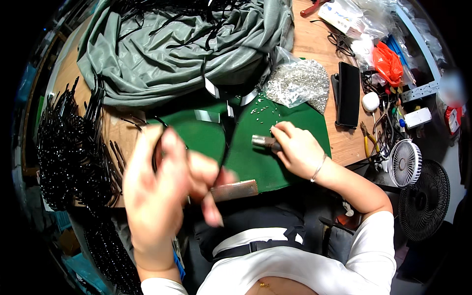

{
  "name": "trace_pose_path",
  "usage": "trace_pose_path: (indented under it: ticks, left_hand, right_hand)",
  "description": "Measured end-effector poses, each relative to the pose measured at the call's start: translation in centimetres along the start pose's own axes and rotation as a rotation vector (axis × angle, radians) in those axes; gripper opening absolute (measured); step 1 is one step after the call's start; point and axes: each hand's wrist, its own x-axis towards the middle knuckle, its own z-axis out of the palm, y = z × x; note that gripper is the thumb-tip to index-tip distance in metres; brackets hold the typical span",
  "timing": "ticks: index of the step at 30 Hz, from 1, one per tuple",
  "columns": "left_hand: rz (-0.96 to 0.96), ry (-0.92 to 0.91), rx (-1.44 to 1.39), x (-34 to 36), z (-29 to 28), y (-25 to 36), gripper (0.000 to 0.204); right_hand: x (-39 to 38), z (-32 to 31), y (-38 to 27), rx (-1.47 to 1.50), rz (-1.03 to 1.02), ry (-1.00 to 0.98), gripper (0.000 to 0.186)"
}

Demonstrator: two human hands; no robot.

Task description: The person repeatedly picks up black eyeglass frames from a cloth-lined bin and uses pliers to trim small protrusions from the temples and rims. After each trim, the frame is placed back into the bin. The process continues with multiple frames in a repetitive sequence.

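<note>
Blurred left hand [167,187] pinches a black strap [227,135], right hand [295,147] grips a half-hidden metal tool [263,141]

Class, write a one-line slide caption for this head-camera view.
Left hand lifts a black strap over a green mat; right hand grips a metal tool.

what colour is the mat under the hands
Green; the mat shows best in the head view.

The left hand [164,184] was motion-blurred, its fingers hiding one end of a flat metal piece [235,190]. The right hand [295,147] covered most of a small metal tool [263,141].
</note>
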Motion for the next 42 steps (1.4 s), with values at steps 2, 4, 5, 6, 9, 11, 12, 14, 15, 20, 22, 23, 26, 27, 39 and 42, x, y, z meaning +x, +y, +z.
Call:
trace_pose_path:
  ticks: [2,4,5,6,9,11,12,14,15,20,22,23,26,27,39,42]
  left_hand:
    - [-0.039,-0.121,-0.307,-3.4,-1.8,-1.7,0.035]
    - [-0.055,-0.217,-0.488,-6.1,-3.3,-3.8,0.059]
    - [-0.073,-0.227,-0.395,-6.6,-3.3,-5.1,0.064]
    - [-0.087,-0.216,-0.301,-7.3,-3.3,-6.0,0.069]
    - [-0.056,-0.346,-0.199,-8.1,-2.9,-7.8,0.087]
    - [0.033,-0.340,-0.200,-7.8,-2.7,-8.6,0.093]
    - [0.066,-0.311,-0.220,-7.7,-2.6,-8.7,0.093]
    - [0.085,-0.241,-0.267,-7.7,-3.0,-8.5,0.095]
    - [0.063,-0.193,-0.303,-7.8,-3.0,-8.7,0.097]
    - [0.176,-0.200,-0.283,-8.4,-2.0,-8.9,0.102]
    - [-0.003,0.020,-0.073,-9.1,-0.5,-7.2,0.095]
    - [0.036,0.097,-0.045,-9.1,-0.7,-6.9,0.095]
    - [0.087,0.065,-0.011,-7.9,2.4,-6.2,0.089]
    - [0.133,0.032,0.046,-7.7,3.7,-6.7,0.087]
    - [0.291,-0.070,0.225,-5.7,2.9,-10.2,0.096]
    - [0.280,-0.059,0.185,-5.7,2.0,-10.3,0.091]
  right_hand:
    - [-0.6,-0.1,-1.2,-0.045,-0.047,0.002,0.039]
    - [-1.6,-0.8,-2.0,0.038,-0.083,-0.040,0.043]
    - [-1.7,-1.2,-1.8,0.059,-0.055,-0.031,0.042]
    - [-1.6,-1.4,-1.6,0.087,-0.043,-0.028,0.041]
    - [0.0,-1.2,-0.4,0.193,0.076,-0.026,0.027]
    - [1.6,-0.1,0.7,0.221,0.136,0.012,0.019]
    - [2.4,0.6,1.1,0.250,0.127,-0.008,0.017]
    - [2.6,1.4,0.6,0.291,0.105,-0.030,0.017]
    - [2.3,1.6,0.8,0.296,0.076,0.005,0.018]
    - [2.6,1.9,0.8,0.189,0.045,-0.043,0.013]
    - [2.5,0.9,1.0,0.159,0.138,-0.187,0.015]
    - [3.9,0.3,-0.1,0.143,0.134,-0.267,0.016]
    - [2.5,2.0,1.1,0.244,0.114,-0.051,0.015]
    - [0.8,1.2,1.3,0.311,0.123,0.028,0.016]
    - [-3.4,-5.4,-6.0,1.262,0.164,-0.057,0.022]
    - [-3.2,-4.2,-6.9,1.379,0.225,-0.089,0.020]
